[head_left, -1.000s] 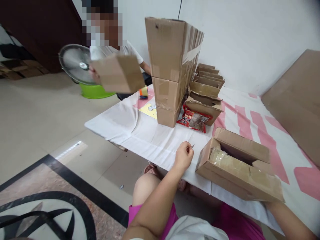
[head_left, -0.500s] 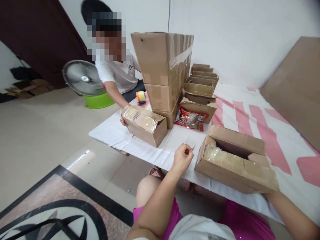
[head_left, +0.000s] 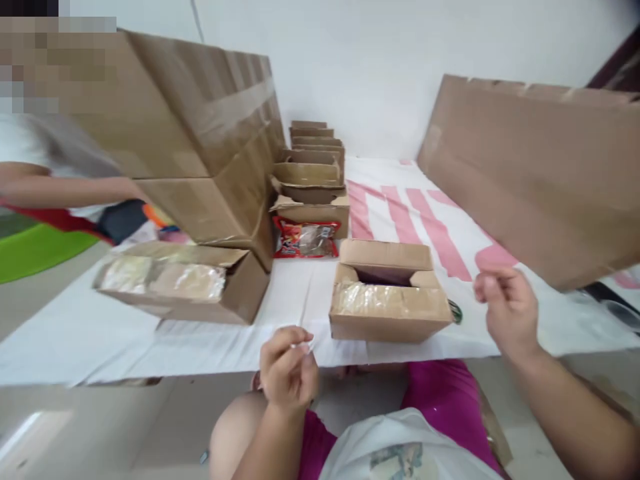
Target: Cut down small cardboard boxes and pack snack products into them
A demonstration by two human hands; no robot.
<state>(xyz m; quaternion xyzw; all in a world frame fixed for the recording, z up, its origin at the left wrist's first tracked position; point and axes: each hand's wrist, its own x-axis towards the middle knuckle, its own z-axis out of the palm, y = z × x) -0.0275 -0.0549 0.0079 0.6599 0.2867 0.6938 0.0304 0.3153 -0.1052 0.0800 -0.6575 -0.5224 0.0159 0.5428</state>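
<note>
1. While our left hand (head_left: 289, 370) pinches one small white piece (head_left: 303, 346) between thumb and fingers, one open box (head_left: 393, 307) stands ahead and to its right, on the cloth (head_left: 215, 350).
2. Just right of that box and apart from it we have our right hand (head_left: 513, 313), fingers curled; we cannot tell whether it holds anything.
3. Between box and right hand lies one dark green round item (head_left: 455, 311).
4. Ahead of the left hand we count one red packet (head_left: 307, 240), before a row of at least five open boxes (head_left: 310, 175).
5. Ahead and leftward sits one taped box (head_left: 185, 283), beside one stack of boxes (head_left: 205, 113).
6. Half a second ago our right hand was at the open box's right end, and a co-worker's hand gripped the taped box; now both are released.
</note>
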